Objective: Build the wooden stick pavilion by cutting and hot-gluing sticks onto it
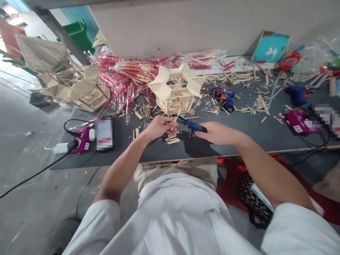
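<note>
Your blue hot glue gun (191,125) lies gripped in your curled right hand (217,132), nozzle toward the thin wooden stick (174,124) pinched in your left hand (158,127), apparently keeping both close together, above the dark table (265,138), just before the stick-built pagoda model (174,101).

On table (265,134): glue gun (191,124) between left hand (158,127) and right hand (217,132); stick pavilion (175,101) at twelve o'clock, bagged chopsticks (124,79) behind it, phone (104,134) at nine, power strip (82,140) just left of phone, second glue gun (225,99) at two o'clock.
</note>
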Demonstrator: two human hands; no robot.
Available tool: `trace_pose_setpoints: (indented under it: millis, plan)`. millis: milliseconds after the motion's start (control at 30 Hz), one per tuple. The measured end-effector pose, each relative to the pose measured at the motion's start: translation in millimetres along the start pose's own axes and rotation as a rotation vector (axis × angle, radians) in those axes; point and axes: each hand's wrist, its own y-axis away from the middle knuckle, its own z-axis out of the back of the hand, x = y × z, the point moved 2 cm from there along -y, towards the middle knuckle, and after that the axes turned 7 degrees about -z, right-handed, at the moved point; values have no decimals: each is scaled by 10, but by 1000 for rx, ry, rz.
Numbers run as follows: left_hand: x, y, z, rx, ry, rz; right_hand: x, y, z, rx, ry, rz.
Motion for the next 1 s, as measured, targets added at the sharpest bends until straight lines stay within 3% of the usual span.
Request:
trace_pose_setpoints:
  millis: [300,533,700,1000]
  plan:
    - [-13,8,-26,35,-40,69,217,-100,-25,-43,36,-16]
    - [-27,13,20,36,-69,46,187,-163,-87,-38,39,44]
    - [-55,34,26,60,-109,26,188,-143,-121,-49,75,-8]
    - [-36,25,35,22,-101,76,166,-170,-318,-293,232,-26]
